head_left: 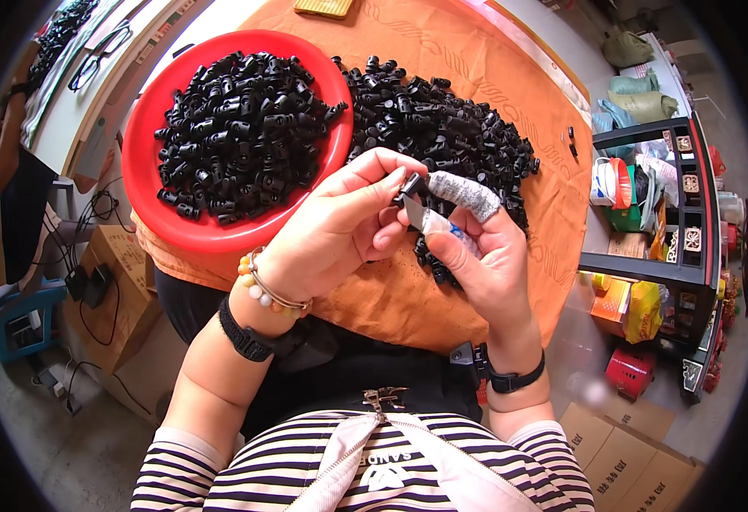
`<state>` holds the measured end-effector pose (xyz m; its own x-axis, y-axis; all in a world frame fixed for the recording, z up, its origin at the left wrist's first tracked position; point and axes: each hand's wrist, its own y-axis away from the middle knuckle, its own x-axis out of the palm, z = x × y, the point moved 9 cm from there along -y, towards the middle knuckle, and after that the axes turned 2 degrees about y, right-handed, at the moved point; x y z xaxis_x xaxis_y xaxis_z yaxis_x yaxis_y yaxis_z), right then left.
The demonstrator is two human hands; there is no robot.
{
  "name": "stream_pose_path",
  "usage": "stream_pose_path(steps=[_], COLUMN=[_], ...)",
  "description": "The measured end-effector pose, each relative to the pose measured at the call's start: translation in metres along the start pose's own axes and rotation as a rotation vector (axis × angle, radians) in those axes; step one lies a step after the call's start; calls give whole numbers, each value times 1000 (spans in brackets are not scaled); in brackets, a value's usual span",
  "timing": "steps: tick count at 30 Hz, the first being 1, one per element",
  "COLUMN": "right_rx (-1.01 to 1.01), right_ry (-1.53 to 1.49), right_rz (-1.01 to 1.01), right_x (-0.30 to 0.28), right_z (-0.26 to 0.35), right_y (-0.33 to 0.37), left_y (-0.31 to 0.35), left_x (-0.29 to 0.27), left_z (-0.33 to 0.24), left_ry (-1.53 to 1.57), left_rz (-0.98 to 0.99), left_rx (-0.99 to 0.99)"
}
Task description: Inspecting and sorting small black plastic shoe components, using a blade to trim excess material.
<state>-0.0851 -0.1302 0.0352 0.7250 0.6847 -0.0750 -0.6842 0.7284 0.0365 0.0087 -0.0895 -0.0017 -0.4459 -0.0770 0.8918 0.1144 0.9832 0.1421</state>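
My left hand (346, 213) is closed, pinching a small black plastic cord lock (411, 184) between thumb and fingertips. My right hand (500, 264) grips a small knife (416, 215) with a short metal blade and a white-wrapped handle. The blade lies right against or just beside the cord lock; exact contact cannot be made out. A grey cloth sleeve (468, 193) covers my right index finger. Beyond my hands spreads a heap of black cord locks (442, 119) on the orange cloth (527, 94). To the left, a red basin (139, 183) holds many more.
A yellow phone-like object (324, 8) lies at the cloth's far edge. On the right stands a black shelf (647, 269) with bags and boxes, above flat cartons (617, 461). At left are a cardboard box (113, 290), cables, a blue stool (28, 328) and another person's arm (7, 145).
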Motion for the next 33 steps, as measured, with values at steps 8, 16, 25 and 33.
stream_pose_path(steps=[8, 16, 25, 33], right_rx=[8, -56, -38, -251], right_ry=[16, 55, 141, 420], right_rz=[-44, -40, -55, -80], right_x=[2, 2, 1, 0], right_z=[1, 6, 6, 21], right_y=[2, 2, 4, 4], left_y=[0, 0, 0, 0], left_x=[-1, 0, -2, -3], left_z=[0, -2, -5, -2], left_ry=[-29, -87, -120, -128], left_rz=[-25, -36, -4, -6], left_rx=[20, 41, 69, 64])
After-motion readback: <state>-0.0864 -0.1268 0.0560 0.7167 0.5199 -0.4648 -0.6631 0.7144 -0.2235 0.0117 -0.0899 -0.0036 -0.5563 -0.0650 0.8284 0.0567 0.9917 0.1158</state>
